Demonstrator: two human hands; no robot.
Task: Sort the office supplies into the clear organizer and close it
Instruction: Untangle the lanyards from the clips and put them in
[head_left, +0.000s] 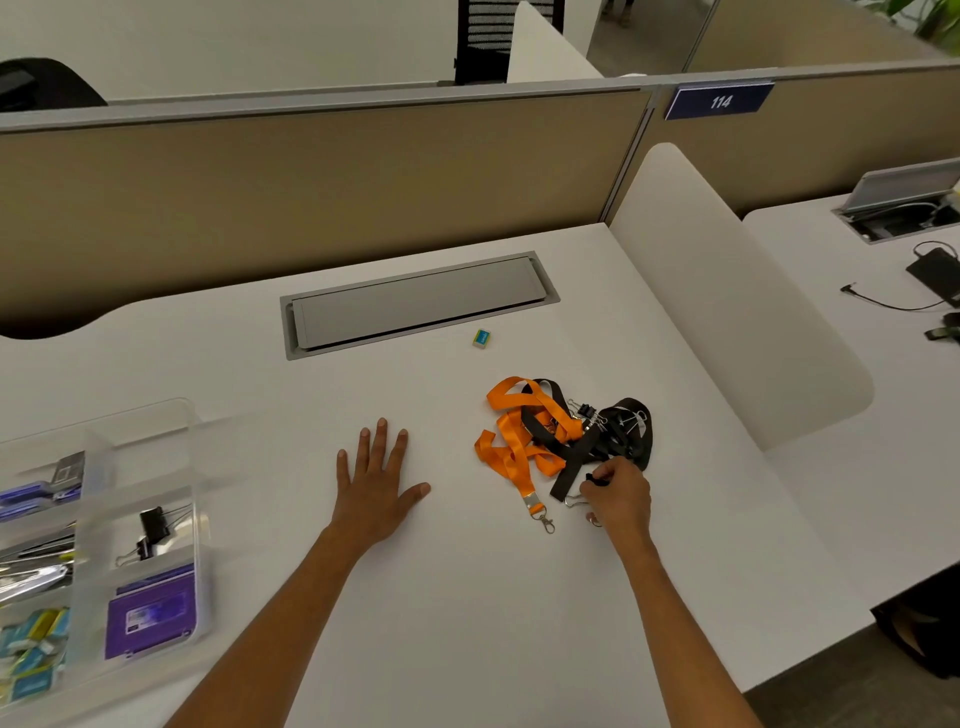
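Note:
A clear organizer (182, 421) sits open at the left edge of the white desk; its compartments hold black binder clips (151, 526), a purple box (151, 613), pens and small blue packets. Right of centre lies a tangle of orange lanyards (511, 431) and black lanyards (623, 431) with loose binder clips (586, 411) on top. My right hand (618, 499) is pinched on a small black binder clip at the near edge of that pile. My left hand (376, 483) rests flat and open on the desk, holding nothing. A small blue and yellow eraser (481, 338) lies alone farther back.
A grey cable hatch (415, 304) is set into the desk behind the supplies. A tan partition (311, 182) closes the back, and a white divider (727, 291) stands on the right. The neighbouring desk beyond it has cables and a black adapter (935, 273).

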